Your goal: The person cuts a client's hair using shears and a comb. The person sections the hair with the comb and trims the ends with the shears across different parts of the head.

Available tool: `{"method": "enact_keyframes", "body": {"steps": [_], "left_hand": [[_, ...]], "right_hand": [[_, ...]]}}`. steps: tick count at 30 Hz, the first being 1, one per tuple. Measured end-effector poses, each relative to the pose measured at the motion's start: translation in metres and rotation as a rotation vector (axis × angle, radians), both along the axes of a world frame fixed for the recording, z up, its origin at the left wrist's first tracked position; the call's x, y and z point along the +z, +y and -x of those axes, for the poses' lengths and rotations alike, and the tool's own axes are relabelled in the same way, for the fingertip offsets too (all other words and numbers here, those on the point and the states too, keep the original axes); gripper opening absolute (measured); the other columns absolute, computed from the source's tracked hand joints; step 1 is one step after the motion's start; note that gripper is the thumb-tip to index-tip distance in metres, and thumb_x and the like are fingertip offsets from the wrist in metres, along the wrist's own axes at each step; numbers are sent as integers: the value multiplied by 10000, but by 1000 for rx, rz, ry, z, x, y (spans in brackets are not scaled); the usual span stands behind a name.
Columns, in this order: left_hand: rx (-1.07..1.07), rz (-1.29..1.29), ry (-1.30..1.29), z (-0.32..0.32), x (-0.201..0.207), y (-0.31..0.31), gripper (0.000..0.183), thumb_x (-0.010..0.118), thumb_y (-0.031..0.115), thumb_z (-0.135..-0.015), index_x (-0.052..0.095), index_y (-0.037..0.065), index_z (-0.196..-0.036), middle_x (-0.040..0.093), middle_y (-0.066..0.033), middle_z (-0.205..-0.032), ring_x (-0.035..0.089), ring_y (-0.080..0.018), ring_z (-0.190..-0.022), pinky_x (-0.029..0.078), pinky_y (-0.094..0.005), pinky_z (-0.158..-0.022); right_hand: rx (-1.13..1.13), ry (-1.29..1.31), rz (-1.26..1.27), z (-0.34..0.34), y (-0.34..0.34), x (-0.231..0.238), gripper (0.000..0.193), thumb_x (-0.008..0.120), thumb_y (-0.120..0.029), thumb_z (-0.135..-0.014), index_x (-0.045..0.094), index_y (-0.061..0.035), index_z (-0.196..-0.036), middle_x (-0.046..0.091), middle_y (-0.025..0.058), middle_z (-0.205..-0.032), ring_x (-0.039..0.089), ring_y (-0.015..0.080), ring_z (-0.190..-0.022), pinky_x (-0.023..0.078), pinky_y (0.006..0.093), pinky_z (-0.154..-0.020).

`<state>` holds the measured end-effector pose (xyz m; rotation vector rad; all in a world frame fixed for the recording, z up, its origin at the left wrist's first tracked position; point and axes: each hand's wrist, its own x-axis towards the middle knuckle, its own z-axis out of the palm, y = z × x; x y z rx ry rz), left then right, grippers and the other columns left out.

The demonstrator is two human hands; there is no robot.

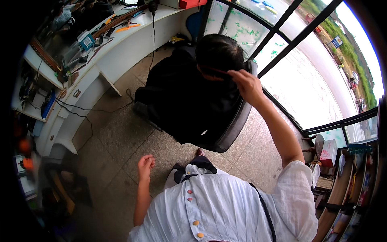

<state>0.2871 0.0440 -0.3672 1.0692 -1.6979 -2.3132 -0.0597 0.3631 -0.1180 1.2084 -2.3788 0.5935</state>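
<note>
A person with short dark hair (219,50) sits in a black padded chair (238,125), draped in a black cape (185,101). My right hand (248,84) reaches out to the side of that head, its fingers closed on one end of a thin reddish comb (216,69). The comb lies against the lower edge of the hair; its teeth are too small to make out. Down in front of my body, apart from the chair, my left hand (146,164) is loosely curled with nothing visible in it.
A white counter (125,46) with a mirror curves along the left, strewn with tools and an orange comb (128,28). A black cord (153,44) hangs from it and trails over the tiled floor (113,137). Glass panels (298,80) stand right; a shelf (342,181) sits lower right.
</note>
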Motion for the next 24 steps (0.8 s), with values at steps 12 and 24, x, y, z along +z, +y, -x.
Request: {"method": "enact_keyframes", "body": {"steps": [12, 24], "left_hand": [[131, 45, 24, 39, 1, 83, 131, 543, 84, -927, 598, 40, -1037, 629, -36, -878, 579, -87, -741, 491, -216, -655], [265, 39, 88, 145, 39, 238, 141, 538, 82, -928, 593, 40, -1050, 640, -37, -892, 598, -96, -769, 501, -228, -699]], "right_hand": [[22, 93, -400, 82, 91, -71, 450, 540, -61, -766, 556, -133, -1210, 542, 66, -884, 572, 239, -884, 444, 363, -790], [365, -92, 263, 153, 64, -13, 319, 560, -7, -767, 593, -77, -1077, 590, 132, -852, 589, 329, -809, 466, 408, -689]]}}
